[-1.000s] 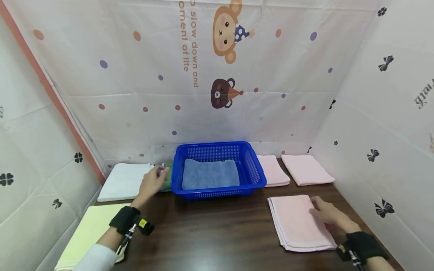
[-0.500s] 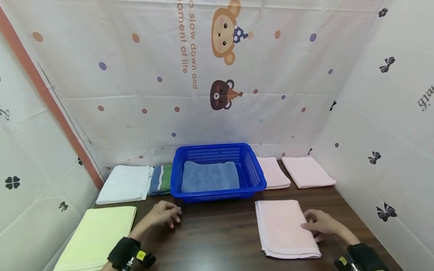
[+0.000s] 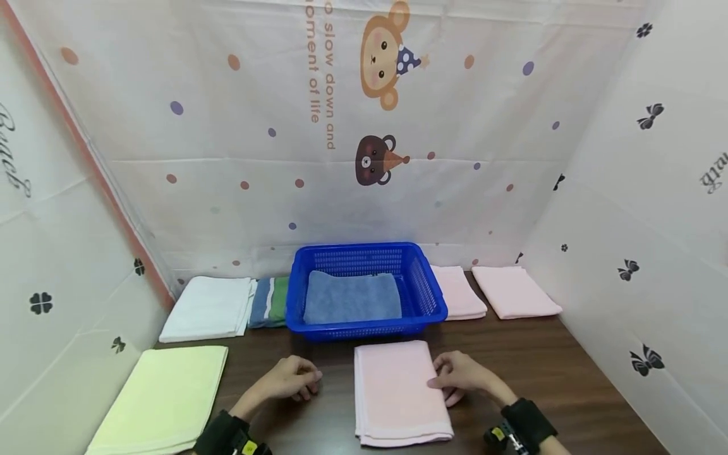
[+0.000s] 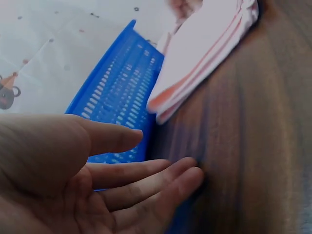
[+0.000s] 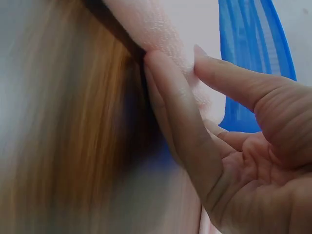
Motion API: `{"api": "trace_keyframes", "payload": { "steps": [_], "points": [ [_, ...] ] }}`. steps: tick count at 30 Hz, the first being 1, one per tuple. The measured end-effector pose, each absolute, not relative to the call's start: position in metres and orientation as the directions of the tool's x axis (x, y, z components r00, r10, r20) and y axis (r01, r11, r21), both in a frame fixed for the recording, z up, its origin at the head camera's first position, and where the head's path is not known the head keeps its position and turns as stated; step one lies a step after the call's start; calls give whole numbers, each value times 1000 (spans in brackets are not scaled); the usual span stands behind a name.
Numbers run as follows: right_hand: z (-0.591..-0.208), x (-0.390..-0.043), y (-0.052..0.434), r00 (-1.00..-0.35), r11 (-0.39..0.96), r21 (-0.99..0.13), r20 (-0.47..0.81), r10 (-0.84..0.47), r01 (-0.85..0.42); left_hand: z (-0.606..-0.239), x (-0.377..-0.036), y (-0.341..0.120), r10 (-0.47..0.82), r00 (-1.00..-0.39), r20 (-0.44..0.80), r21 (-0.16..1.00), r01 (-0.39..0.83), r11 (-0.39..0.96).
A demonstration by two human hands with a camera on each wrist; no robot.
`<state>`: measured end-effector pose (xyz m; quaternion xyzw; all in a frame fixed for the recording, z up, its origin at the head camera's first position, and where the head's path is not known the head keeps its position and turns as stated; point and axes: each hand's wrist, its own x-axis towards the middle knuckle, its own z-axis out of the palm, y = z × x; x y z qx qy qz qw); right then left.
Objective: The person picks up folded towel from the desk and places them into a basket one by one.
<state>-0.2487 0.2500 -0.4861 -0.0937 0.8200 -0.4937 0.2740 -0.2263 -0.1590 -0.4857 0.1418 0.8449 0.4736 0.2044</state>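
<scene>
Right hand [image 3: 463, 378] is pinching the right edge of the pink towel [image 3: 398, 392] lying on the bench [image 3: 529, 373] just before the basket [image 3: 426, 297], left hand [image 3: 292, 379] resting released beside it; blue towel [image 3: 352, 296] already in, pink one not yet.

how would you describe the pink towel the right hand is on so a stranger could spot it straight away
Start at the blue basket at the back middle of the dark wooden table. Straight in front of it lies a folded pink towel, with the right hand gripping its right edge. Two other pink towels lie right of the basket by the wall; this one alone lies at the near edge between both hands.
</scene>
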Motion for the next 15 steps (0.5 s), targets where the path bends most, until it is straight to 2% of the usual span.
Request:
{"api": "trace_keyframes", "payload": {
  "steps": [6, 12, 15],
  "points": [
    [-486, -247, 208, -805, 454, -876, -383, -453, 162, -485, -218, -152, 455, -868, -197, 879, 49, 474],
    [-489, -246, 188, -794, 410, -893, -382, -473, 185, -476, -212, -157, 427, -842, -330, 920, -187, 343],
    [-494, -246, 184, -793, 387, -901, -378, -478, 196, -476, -209, -158, 390, -841, -374, 912, -255, 322]
  ]
}}
